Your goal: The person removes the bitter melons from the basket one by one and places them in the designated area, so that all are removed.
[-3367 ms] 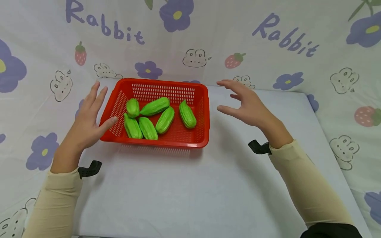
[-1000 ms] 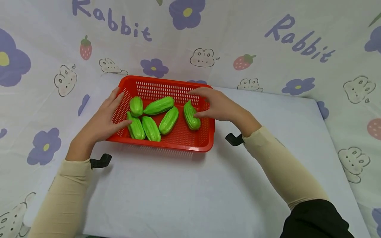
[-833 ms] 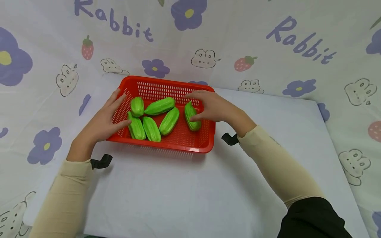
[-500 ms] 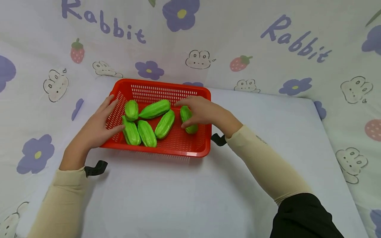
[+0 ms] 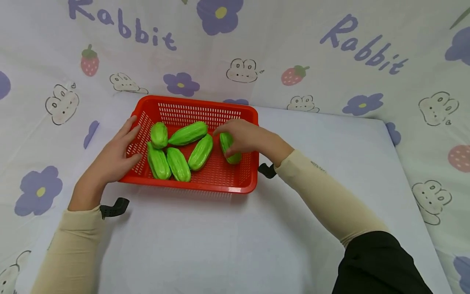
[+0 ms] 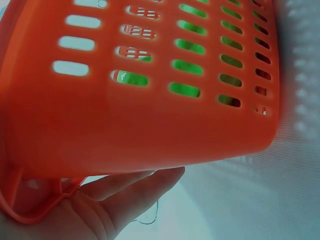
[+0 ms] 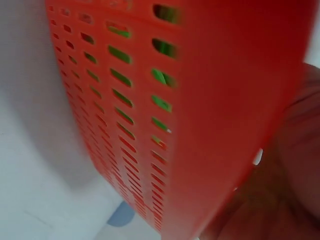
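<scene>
A red slotted basket (image 5: pixel 191 185) holds several bright green ribbed pieces shaped like bitter melons. In the head view, my right hand (image 5: pixel 244 134) reaches over the basket's right wall, its thumb and fingers spread around the rightmost bitter melon (image 5: pixel 234 158) and partly covering it. My left hand (image 5: pixel 111 157) lies at the left rim, thumb over the edge and fingers along the outside. The left wrist view has straight fingers (image 6: pixel 140 192) beyond the basket wall (image 6: pixel 125 125). In the right wrist view, the basket's outer wall (image 7: pixel 210 100) hides the fingertips.
Two bitter melons (image 5: pixel 178 164) (image 5: pixel 159 163) lie at the front left inside the basket, with others (image 5: pixel 188 133) behind. Under the basket is a white-covered table (image 5: pixel 205 237). A printed cloth (image 5: pixel 264 41) hangs close behind it.
My right hand has moved left from outside the basket, over its right wall and down to the rightmost bitter melon. The left hand has lowered along the left rim. The bitter melons keep their places.
</scene>
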The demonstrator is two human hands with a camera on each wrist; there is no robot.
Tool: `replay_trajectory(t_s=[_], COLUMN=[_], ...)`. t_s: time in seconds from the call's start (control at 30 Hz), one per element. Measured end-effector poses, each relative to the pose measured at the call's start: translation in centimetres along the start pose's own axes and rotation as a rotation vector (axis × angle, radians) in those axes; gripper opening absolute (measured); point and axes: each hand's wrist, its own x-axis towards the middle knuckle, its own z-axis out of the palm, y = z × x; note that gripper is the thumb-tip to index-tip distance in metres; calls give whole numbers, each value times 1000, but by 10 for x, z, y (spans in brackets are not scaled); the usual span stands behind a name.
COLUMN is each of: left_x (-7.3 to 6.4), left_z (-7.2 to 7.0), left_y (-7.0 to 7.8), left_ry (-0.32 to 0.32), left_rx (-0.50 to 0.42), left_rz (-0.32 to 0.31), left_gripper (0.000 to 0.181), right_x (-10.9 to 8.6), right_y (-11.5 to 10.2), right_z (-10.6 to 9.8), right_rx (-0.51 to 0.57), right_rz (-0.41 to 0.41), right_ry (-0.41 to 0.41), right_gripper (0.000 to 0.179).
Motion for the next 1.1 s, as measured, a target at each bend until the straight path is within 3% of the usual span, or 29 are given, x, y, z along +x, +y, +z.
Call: replay_trajectory(t_s=[0.37,0.63,1.1], left_x=[1,5,1], left_z=[-2,-1,-1], left_y=[3,6,3], left_ry=[8,16,-15], left_rx=[5,9,-21], left_rz=[-3,12,-15], left_gripper=[82,83,77], right_x=[9,7,5], right_y=[1,2,2], right_z=[3,4,5], right_rx=[-31,-36,18], right_rz=[-16,21,8], right_ry=[-30,2,54], right_gripper=[65,59,56])
